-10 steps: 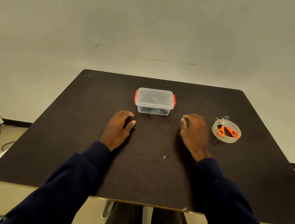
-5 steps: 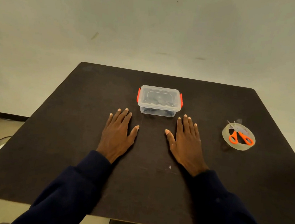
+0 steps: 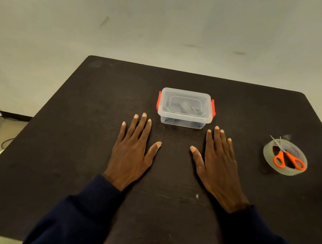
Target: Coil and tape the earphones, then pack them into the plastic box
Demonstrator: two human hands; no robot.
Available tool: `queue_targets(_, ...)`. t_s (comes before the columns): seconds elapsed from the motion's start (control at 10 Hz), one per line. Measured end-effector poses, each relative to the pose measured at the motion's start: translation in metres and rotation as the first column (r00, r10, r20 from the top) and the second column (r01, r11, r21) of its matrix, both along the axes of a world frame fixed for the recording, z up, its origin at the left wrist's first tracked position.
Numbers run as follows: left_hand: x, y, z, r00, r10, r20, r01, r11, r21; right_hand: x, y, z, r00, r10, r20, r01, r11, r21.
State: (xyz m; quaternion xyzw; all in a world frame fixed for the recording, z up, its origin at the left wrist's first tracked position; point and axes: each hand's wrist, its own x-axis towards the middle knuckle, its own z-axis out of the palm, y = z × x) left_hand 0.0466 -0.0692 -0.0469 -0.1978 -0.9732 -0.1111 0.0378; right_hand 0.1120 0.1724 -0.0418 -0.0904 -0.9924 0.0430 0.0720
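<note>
Clear plastic box (image 3: 185, 108) sits mid-way on the dark table (image 3: 77, 134), lid on, w/ orange clips (image 3: 159, 102) on both ends. Dark stuff seen thru the lid looks like the earphones (image 3: 183, 107), but it's too dim to be sure. Left hand (image 3: 132, 154) & right hand (image 3: 218, 164) lie flat on the table just in front of the box, fingers straight, holding nothing. Off to the right, small orange scissors (image 3: 287, 158) lie on a tape roll (image 3: 284, 171).

**Plastic on a matt dark top**

The box (image 3: 185, 108) is clear glossy plastic with orange plastic clips. The table (image 3: 77, 134) is dark, matt, faintly scuffed. The tape roll (image 3: 266, 150) looks translucent and shiny; the scissors (image 3: 287, 158) have orange plastic handles, metal blades.
</note>
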Motion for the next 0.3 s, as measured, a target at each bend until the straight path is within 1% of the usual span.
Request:
queue_targets(0.1,0.0,0.001,0.004,1.0,0.014,0.019,-0.013,1.0,-0.015,0.001,0.0,0.005,1.0,-0.013,0.02,0.014,1.0,-0.023)
queue_targets(0.2,0.004,0.001,0.012,0.999,0.022,0.037,-0.024,0.997,0.068,0.009,-0.002,0.015,0.999,-0.023,-0.025,0.022,1.0,-0.021)
queue_targets(0.3,0.001,-0.002,0.036,0.987,0.016,-0.16,0.01,0.987,0.159,0.004,0.004,0.047,0.983,-0.076,-0.167,0.083,0.996,0.037)
